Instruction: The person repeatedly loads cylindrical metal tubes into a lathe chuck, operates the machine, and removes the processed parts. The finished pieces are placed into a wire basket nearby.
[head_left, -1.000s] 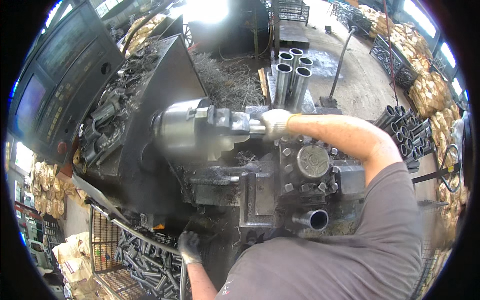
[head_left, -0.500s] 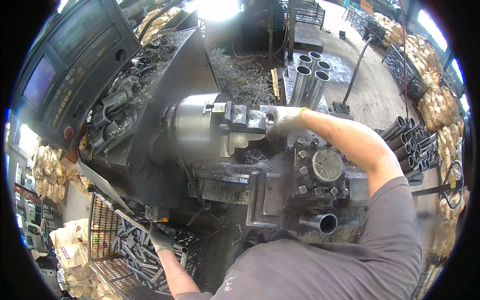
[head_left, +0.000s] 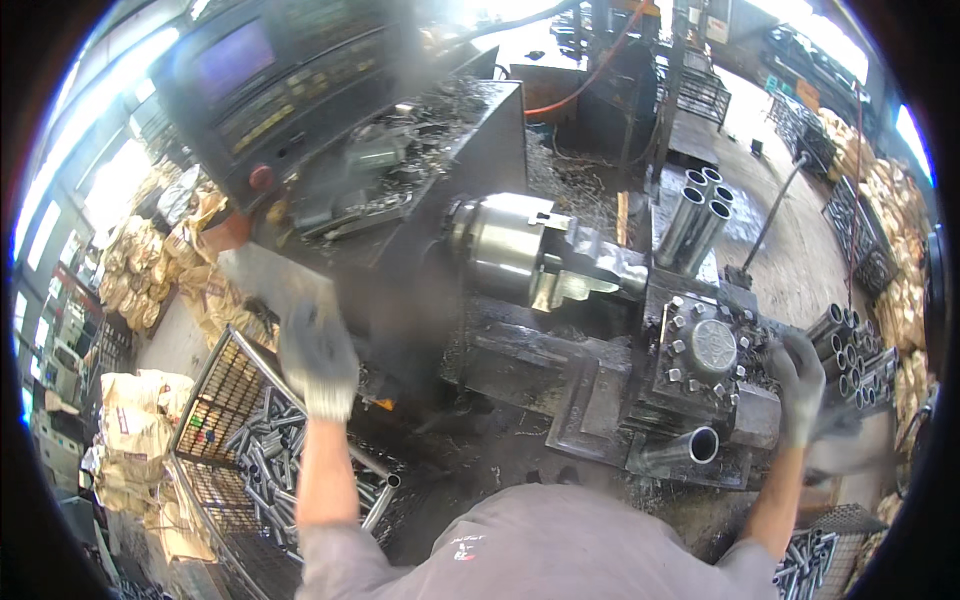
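Observation:
My left hand (head_left: 320,350), in a grey-and-white glove, is raised at the left, above the wire basket and near a flat grey plate (head_left: 275,275). Motion smears its fingers. My right hand (head_left: 798,385), also gloved, is beside the right side of the bolted tool post (head_left: 710,345), its fingers bent but apart, with no held thing visible. Between the hands is the lathe chuck (head_left: 508,240), with stepped jaws (head_left: 585,265) pointing right. One metal tube (head_left: 685,450) lies on the machine in front of the tool post.
Upright steel tubes (head_left: 693,225) stand behind the tool post. More tubes (head_left: 850,350) are stacked at the right. A wire basket (head_left: 215,400) at the lower left holds short cut pieces. The control panel (head_left: 285,90) overhangs the far left, above a chip-covered ledge.
My right hand has left the chuck jaws and come back to the right of the tool post. My left hand has risen from the basket's edge. The view has shifted.

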